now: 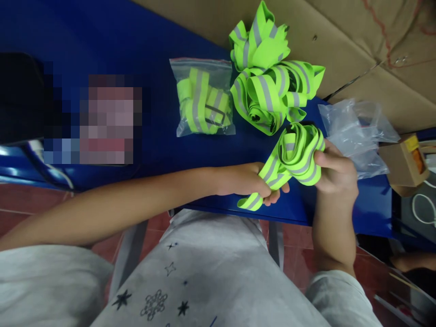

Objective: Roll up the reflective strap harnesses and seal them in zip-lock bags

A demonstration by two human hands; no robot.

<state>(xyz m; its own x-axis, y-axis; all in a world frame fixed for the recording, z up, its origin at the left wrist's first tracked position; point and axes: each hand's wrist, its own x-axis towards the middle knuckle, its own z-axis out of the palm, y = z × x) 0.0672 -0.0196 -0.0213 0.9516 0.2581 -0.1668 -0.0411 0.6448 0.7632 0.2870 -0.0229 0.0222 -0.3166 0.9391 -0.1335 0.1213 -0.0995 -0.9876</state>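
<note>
A neon-yellow reflective strap (pixel 301 154) with a grey stripe is bunched in loose coils above the near edge of the blue table. My right hand (pixel 337 170) is closed on the right side of the coils. Lower down, my left hand (pixel 260 184) grips the strap's trailing length, and a short end hangs past the fingers. Just beyond lies a tangled pile of similar reflective straps (pixel 269 93), with more straps (pixel 260 43) behind it. To their left, a clear zip bag (pixel 204 97) holds a folded strap with a black buckle.
Clear plastic bags (pixel 357 131) lie to the right, beside a small cardboard box (pixel 405 161). Large brown cartons (pixel 340 36) line the far side of the blue table (pixel 156 150). A dark object (pixel 20 97) and cables stand at the left; a pixelated patch hides something there.
</note>
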